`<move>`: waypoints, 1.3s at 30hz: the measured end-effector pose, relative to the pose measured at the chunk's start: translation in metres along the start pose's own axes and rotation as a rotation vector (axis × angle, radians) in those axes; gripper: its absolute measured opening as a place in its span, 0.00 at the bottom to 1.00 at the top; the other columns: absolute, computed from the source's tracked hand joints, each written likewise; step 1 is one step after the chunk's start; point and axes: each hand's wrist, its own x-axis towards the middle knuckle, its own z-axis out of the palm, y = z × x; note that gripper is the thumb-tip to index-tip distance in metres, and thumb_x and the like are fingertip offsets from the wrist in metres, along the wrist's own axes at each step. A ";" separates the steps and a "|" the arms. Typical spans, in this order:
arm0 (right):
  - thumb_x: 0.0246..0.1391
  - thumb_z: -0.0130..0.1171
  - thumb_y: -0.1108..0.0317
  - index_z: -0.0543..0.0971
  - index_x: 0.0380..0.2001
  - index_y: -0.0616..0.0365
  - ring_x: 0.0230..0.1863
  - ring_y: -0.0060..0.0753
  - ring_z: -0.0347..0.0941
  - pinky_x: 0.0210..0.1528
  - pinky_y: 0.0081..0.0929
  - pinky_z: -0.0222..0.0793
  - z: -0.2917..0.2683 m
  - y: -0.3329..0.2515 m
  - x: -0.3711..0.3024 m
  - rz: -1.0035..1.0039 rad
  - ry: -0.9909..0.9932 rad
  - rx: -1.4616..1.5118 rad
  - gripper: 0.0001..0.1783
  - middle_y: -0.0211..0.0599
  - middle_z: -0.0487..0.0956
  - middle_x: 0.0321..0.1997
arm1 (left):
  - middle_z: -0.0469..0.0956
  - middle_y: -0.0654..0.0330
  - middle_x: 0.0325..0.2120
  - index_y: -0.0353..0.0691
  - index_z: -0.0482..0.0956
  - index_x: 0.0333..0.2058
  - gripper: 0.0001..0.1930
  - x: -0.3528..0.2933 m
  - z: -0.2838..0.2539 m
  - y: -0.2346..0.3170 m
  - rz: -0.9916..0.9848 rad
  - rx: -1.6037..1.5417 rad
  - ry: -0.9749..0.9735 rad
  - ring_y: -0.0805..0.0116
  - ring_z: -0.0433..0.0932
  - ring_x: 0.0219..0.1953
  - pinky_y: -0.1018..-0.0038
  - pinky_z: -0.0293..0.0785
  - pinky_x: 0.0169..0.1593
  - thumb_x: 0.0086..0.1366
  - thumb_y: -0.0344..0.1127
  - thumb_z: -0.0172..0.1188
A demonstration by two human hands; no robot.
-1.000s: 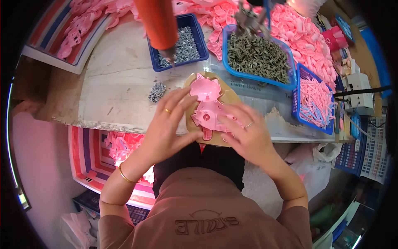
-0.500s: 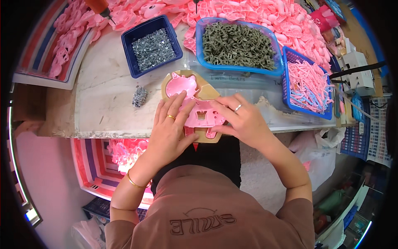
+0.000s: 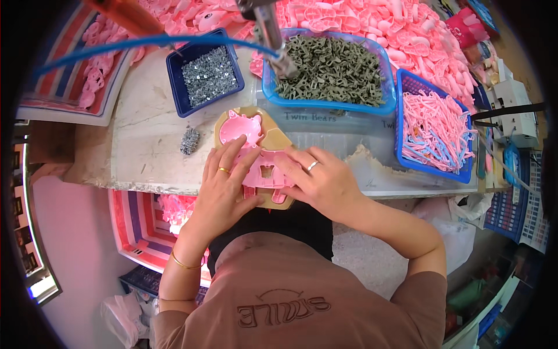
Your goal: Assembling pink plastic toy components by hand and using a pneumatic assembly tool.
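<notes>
A pink hollow plastic toy-animal shell [image 3: 241,129] sits in a tan fixture block [image 3: 276,139] at the table's front edge. Its rounded head lies at the far end, with a body section and two small legs nearer me. My left hand [image 3: 225,177] rests on the left side of the body, fingers stretched out and spread. On the right side, my right hand [image 3: 325,183] touches the body's edge, with thumb and fingers apart. Part of the shell is hidden under both hands.
Beyond are a dark blue bin [image 3: 209,75] of screws, a blue tub [image 3: 331,70] of grey-green clips and a blue basket [image 3: 436,131] of pink and blue strips. A screw clump [image 3: 189,141] lies left. An orange tool [image 3: 125,14], metal-tipped tool [image 3: 276,41] and blue hose [image 3: 174,39] hang overhead.
The orange tool shows larger, and the metal-tipped tool and blue hose have come down into view. The view has shifted slightly. Both hands stay on the shell, the right one slightly farther in.
</notes>
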 end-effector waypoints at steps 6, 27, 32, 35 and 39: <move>0.41 0.70 0.60 0.77 0.48 0.57 0.38 0.36 0.74 0.37 0.30 0.76 0.002 -0.008 0.002 0.022 -0.028 -0.077 0.29 0.38 0.76 0.47 | 0.61 0.52 0.61 0.48 0.64 0.64 0.41 0.004 0.004 0.009 -0.063 -0.016 0.071 0.48 0.61 0.61 0.53 0.56 0.65 0.51 0.45 0.70; 0.48 0.68 0.62 0.77 0.51 0.55 0.53 0.43 0.75 0.58 0.40 0.67 -0.002 -0.027 -0.005 0.264 0.010 -0.028 0.25 0.41 0.78 0.53 | 0.67 0.54 0.57 0.44 0.71 0.58 0.37 0.009 0.017 -0.011 0.100 0.088 0.179 0.49 0.65 0.57 0.57 0.60 0.61 0.48 0.44 0.72; 0.55 0.60 0.70 0.80 0.44 0.58 0.52 0.40 0.76 0.52 0.36 0.71 -0.039 0.031 0.013 0.522 0.139 0.213 0.13 0.42 0.80 0.48 | 0.67 0.54 0.58 0.42 0.71 0.58 0.37 0.006 0.018 -0.014 0.077 0.058 0.163 0.48 0.63 0.58 0.56 0.59 0.62 0.48 0.43 0.72; 0.52 0.57 0.78 0.81 0.40 0.56 0.48 0.45 0.75 0.48 0.37 0.72 -0.057 0.096 0.033 0.528 0.305 -0.200 0.12 0.40 0.80 0.44 | 0.67 0.54 0.58 0.41 0.70 0.58 0.37 0.006 0.017 -0.012 0.088 0.045 0.165 0.48 0.63 0.58 0.56 0.59 0.62 0.48 0.43 0.72; 0.47 0.59 0.79 0.81 0.38 0.54 0.46 0.45 0.74 0.46 0.37 0.72 -0.047 0.164 0.046 0.231 0.207 -0.440 0.13 0.36 0.78 0.43 | 0.67 0.54 0.58 0.41 0.69 0.60 0.39 0.007 0.018 -0.011 0.085 0.029 0.135 0.48 0.60 0.62 0.56 0.57 0.64 0.48 0.43 0.72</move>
